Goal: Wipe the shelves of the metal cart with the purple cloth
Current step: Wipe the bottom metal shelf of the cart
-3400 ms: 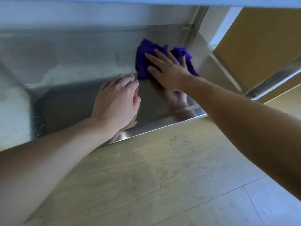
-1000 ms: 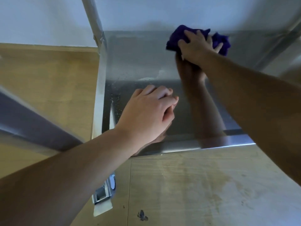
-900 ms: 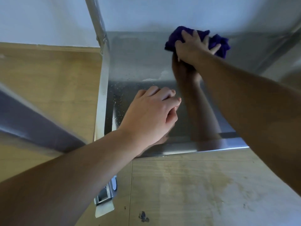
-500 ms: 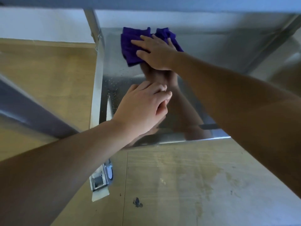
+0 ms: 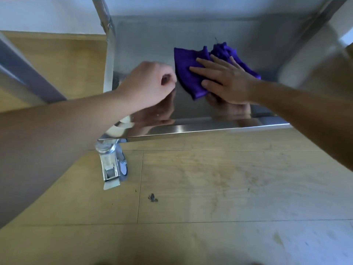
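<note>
**Cloth under my right palm, left fist beside it**

I am pressing my right hand (image 5: pixel 227 81), fingers spread flat, onto the purple cloth (image 5: pixel 188 73). My left hand (image 5: pixel 149 85) is sitting curled and empty, knuckles just beside the cloth's left edge. The cloth is lying mid-way along the cart's bottom shelf (image 5: pixel 152 43), stretching left to right.
</note>
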